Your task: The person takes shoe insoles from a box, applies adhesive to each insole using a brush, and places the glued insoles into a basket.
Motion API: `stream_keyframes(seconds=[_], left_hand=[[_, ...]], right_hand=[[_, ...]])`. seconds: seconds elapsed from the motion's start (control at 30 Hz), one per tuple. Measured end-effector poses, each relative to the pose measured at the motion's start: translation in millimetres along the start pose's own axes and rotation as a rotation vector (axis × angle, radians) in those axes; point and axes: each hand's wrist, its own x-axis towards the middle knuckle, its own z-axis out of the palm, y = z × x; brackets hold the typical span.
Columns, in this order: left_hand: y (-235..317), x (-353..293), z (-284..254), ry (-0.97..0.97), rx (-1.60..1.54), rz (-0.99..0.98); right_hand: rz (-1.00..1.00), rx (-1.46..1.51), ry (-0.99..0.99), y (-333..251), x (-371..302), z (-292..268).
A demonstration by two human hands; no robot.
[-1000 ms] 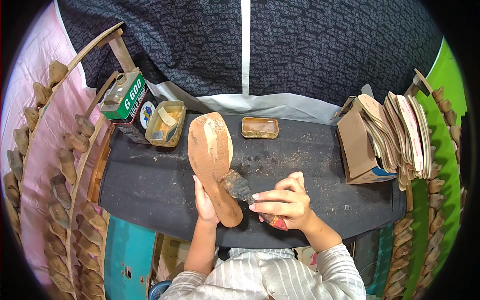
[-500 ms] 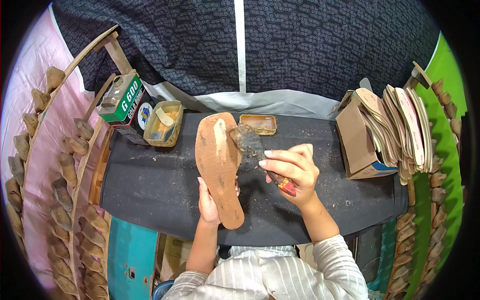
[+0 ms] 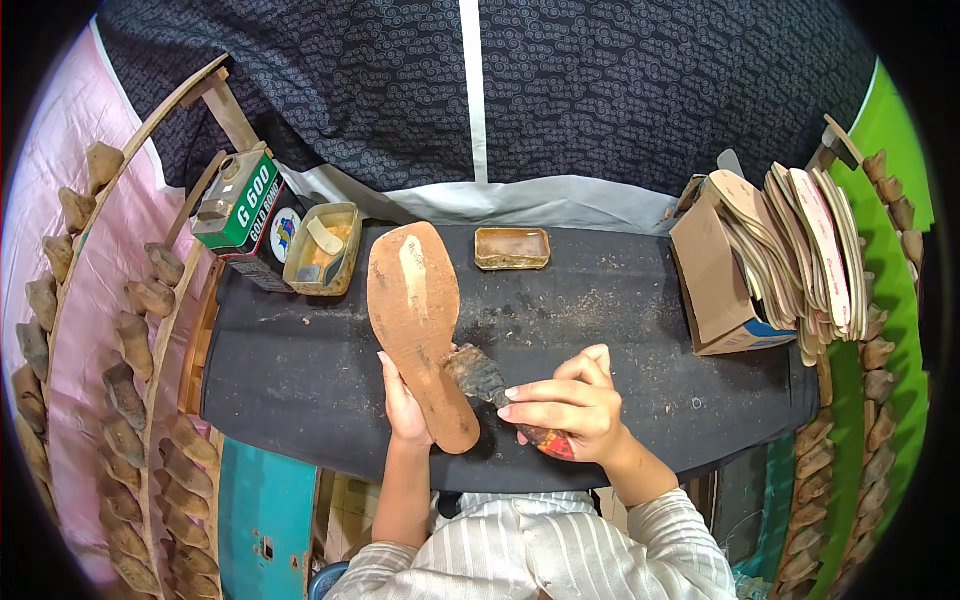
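Note:
My left hand (image 3: 404, 408) is closed around the lower left edge of a brown shoe insole (image 3: 418, 312), holding it upright over the table; some of its fingers are hidden behind it. A pale strip with writing runs down the insole's wide upper part. Between the fingers and thumb of my right hand (image 3: 585, 405) is a glue brush (image 3: 480, 378) with a dark, crusted head and a red and yellow handle end. The brush head meets the insole's right edge, at the narrow middle.
Behind the insole sits a small amber tray (image 3: 512, 249). At the back left stand a green and black can (image 3: 245, 220) and a tub (image 3: 322, 250) with scrapers. A cardboard box (image 3: 715, 275) of stacked insoles (image 3: 815, 250) is on the right. Shoe lasts (image 3: 125, 390) line side racks.
The brush has moved down along the insole's right edge, from the wide upper part to the narrow middle. The insole has shifted slightly left and tilted a little more.

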Motion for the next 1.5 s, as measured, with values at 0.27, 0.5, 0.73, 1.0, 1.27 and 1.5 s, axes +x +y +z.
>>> stream_keyframes(seconds=[0.27,0.5,0.73,1.0,1.27,1.5], left_hand=[[-17.1,-7.3,-3.9,-0.275,-0.069,-0.147],[-16.8,-10.4,0.9,-0.273,0.001,-0.122],[-4.2,-5.0,-0.6,-0.226,-0.106,-0.104],[-10.2,-3.1,-10.4,-0.279,-0.116,-0.13],[-12.2,-5.0,-12.7,-0.304,0.044,-0.155],[-7.2,-1.3,-12.4,-0.266,0.076,-0.118]], right_hand=[[-0.022,-0.138,0.281,12.6,26.3,-6.2],[-0.002,-0.219,0.188,17.4,44.1,4.2],[-0.032,-0.049,0.023,4.2,20.8,9.7],[-0.043,-0.114,0.04,4.5,37.8,-3.8],[-0.014,-0.194,0.18,25.6,59.3,-5.8],[-0.025,-0.179,0.111,12.2,52.0,-4.2]])
